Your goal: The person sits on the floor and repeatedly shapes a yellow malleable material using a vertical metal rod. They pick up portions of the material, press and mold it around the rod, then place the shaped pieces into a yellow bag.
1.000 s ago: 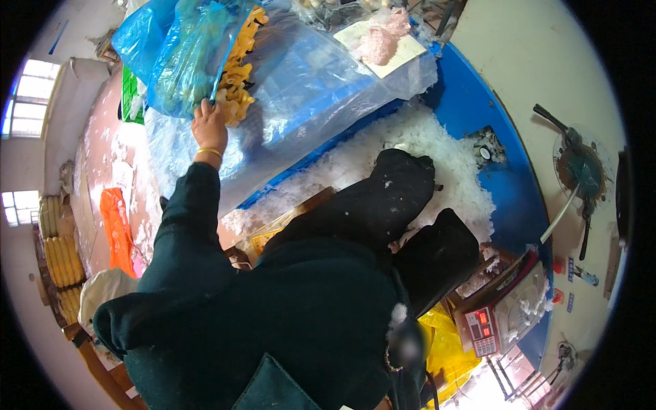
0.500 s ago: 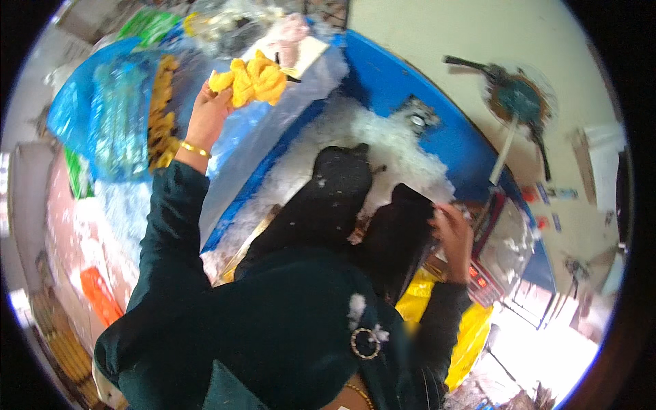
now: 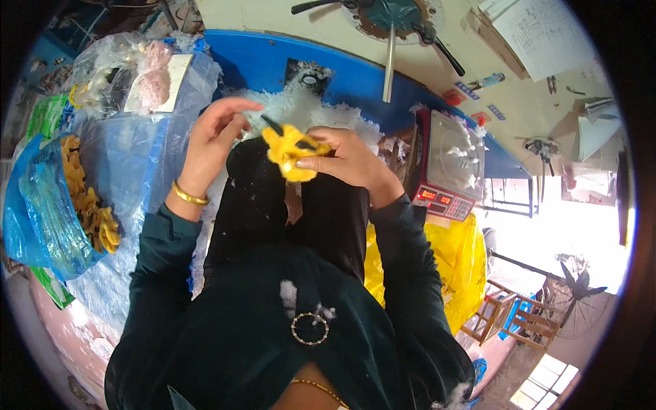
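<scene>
My right hand (image 3: 348,160) pinches a small yellow plush piece (image 3: 290,147) with black patches, above my lap. The piece looks limp and crumpled, and a narrow dark bit stands out from its upper left. Just left of it, my left hand (image 3: 219,133) is raised with thumb and fingers apart, holding nothing. A gold bracelet (image 3: 188,194) circles the left wrist. Beyond my knees lies a heap of white fluffy stuffing (image 3: 355,117). To the left, a blue plastic bag (image 3: 51,205) holds several similar yellow pieces (image 3: 85,195).
A blue panel (image 3: 239,51) edges the stuffing under a pale machine top with a dark lever hub (image 3: 393,14). At right stand a red-rimmed digital scale (image 3: 458,154) and a yellow plastic bag (image 3: 444,260). Pink plush pieces (image 3: 156,75) lie among clear plastic at upper left.
The yellow piece has moved from my left hand, out by the bags, to my right hand above my lap. Both hands have come together, and the view has turned rightward.
</scene>
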